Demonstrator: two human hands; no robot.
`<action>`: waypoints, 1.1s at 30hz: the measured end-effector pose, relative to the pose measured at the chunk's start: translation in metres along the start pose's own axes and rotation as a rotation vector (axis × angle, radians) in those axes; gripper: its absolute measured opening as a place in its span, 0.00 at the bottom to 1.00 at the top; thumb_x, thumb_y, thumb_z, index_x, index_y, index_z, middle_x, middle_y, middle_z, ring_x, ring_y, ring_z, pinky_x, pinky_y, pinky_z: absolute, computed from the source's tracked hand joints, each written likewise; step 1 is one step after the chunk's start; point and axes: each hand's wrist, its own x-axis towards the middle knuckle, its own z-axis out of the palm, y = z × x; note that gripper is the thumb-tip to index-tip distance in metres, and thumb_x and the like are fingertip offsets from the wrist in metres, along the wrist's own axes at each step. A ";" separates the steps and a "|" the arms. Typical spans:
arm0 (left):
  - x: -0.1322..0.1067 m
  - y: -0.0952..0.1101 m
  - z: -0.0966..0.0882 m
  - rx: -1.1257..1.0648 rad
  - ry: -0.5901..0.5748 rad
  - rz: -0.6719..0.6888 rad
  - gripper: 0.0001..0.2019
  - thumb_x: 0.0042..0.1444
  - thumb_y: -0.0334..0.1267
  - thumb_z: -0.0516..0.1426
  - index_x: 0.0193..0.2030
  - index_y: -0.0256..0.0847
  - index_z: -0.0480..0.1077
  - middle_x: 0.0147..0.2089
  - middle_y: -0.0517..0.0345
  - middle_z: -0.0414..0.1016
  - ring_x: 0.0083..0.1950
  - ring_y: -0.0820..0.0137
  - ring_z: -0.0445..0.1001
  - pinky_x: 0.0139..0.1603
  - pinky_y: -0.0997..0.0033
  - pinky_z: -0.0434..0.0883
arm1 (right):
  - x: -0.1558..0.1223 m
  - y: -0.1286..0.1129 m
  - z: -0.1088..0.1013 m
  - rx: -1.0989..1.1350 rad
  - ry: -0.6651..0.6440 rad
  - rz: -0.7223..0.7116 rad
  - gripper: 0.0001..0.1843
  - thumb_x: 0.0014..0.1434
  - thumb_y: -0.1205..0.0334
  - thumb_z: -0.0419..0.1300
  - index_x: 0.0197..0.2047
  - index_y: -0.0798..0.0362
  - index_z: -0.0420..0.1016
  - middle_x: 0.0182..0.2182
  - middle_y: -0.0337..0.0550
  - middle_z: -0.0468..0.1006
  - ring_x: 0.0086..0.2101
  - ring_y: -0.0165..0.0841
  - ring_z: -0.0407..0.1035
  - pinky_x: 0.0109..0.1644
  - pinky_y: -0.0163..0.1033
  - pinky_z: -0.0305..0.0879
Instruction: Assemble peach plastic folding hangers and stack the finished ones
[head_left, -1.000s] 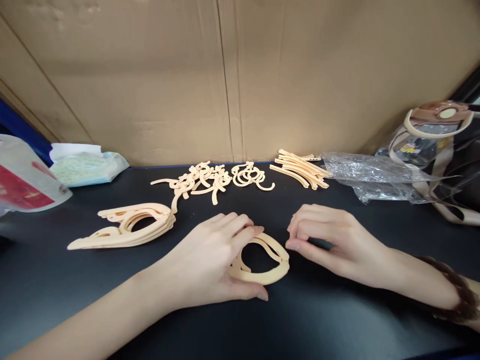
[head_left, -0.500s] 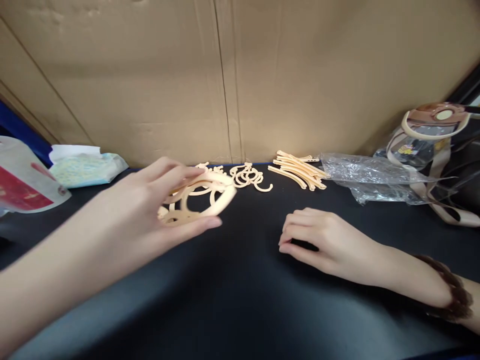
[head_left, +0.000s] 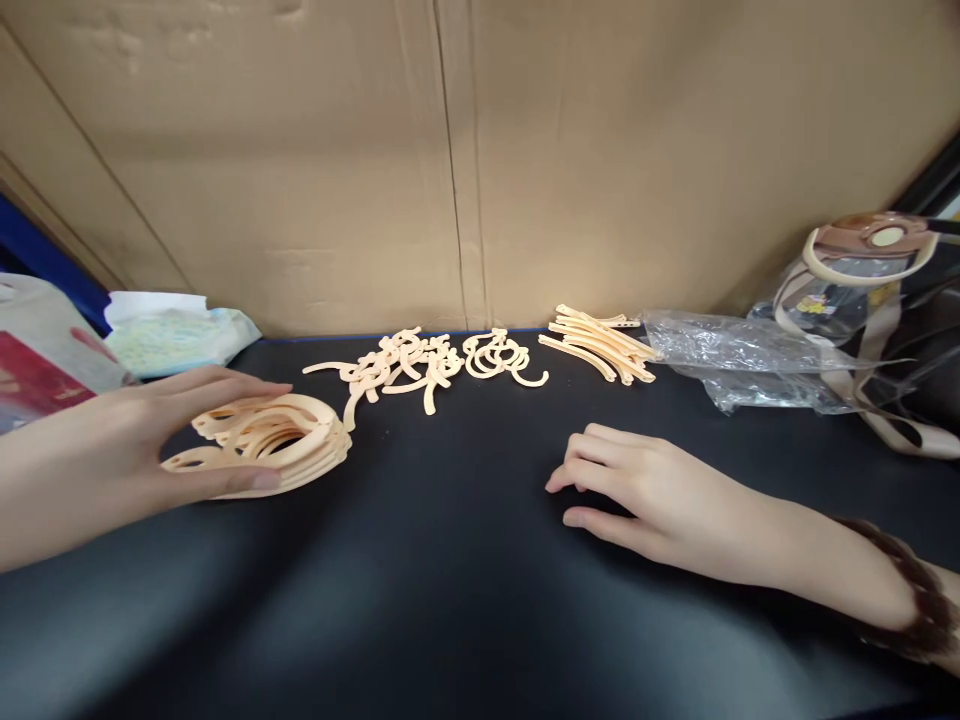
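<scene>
My left hand (head_left: 161, 440) has its thumb and fingers around the sides of a stack of flat, curved peach plastic pieces (head_left: 319, 455) on the left of the black table. Rounded ends with holes show in the stack, and the palm covers part of it. My right hand (head_left: 626, 490) rests on the table at centre right, holding nothing, its fingers loosely bent and the thumb apart. Beyond the hands lie a heap of small curved peach pieces (head_left: 401, 370), several peach hooks (head_left: 495, 355) and a bundle of long, slightly bowed peach strips (head_left: 600, 345).
A cardboard wall (head_left: 337, 180) closes off the back of the black table (head_left: 450, 580). On the left are a tissue pack (head_left: 180, 335) and a white and red bag (head_left: 52, 350). To the right lie clear plastic bags (head_left: 720, 350) and a strapped drink bottle (head_left: 847, 270).
My left hand has moved left and down with a curved plastic piece, which now lies at the stack. My right hand's fingers have spread a little, the thumb moving away from them.
</scene>
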 end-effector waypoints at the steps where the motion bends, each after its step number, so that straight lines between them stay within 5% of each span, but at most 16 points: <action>1: 0.003 -0.002 0.002 0.012 -0.055 0.008 0.36 0.39 0.74 0.58 0.47 0.50 0.74 0.43 0.67 0.78 0.43 0.55 0.76 0.45 0.63 0.66 | 0.001 0.000 0.000 -0.002 -0.002 0.003 0.09 0.67 0.61 0.54 0.47 0.52 0.73 0.38 0.43 0.72 0.38 0.35 0.67 0.43 0.41 0.66; 9: 0.004 -0.012 0.014 0.030 -0.112 0.078 0.37 0.46 0.73 0.54 0.51 0.47 0.72 0.48 0.61 0.78 0.48 0.57 0.75 0.48 0.66 0.66 | 0.001 -0.001 0.000 -0.012 -0.027 0.005 0.10 0.68 0.61 0.54 0.48 0.52 0.72 0.39 0.43 0.71 0.39 0.35 0.66 0.44 0.42 0.65; 16: 0.005 -0.012 0.008 0.019 -0.134 -0.045 0.42 0.39 0.78 0.54 0.52 0.48 0.72 0.51 0.63 0.77 0.51 0.52 0.74 0.50 0.62 0.65 | 0.001 -0.001 0.000 -0.017 -0.024 0.004 0.09 0.68 0.61 0.54 0.48 0.52 0.72 0.39 0.43 0.71 0.39 0.35 0.66 0.43 0.42 0.65; 23: 0.003 -0.024 0.007 0.106 -0.172 0.008 0.52 0.37 0.83 0.46 0.57 0.43 0.68 0.55 0.58 0.75 0.53 0.54 0.73 0.52 0.62 0.66 | 0.001 0.000 0.000 -0.025 -0.027 0.002 0.09 0.68 0.62 0.54 0.49 0.52 0.72 0.38 0.42 0.71 0.39 0.35 0.66 0.43 0.42 0.65; 33: 0.005 -0.016 0.008 0.104 -0.209 0.032 0.51 0.38 0.83 0.44 0.57 0.43 0.68 0.56 0.57 0.74 0.53 0.56 0.73 0.53 0.63 0.66 | 0.001 -0.001 0.000 -0.038 -0.019 -0.001 0.08 0.67 0.62 0.54 0.48 0.52 0.72 0.38 0.41 0.71 0.39 0.35 0.66 0.43 0.41 0.64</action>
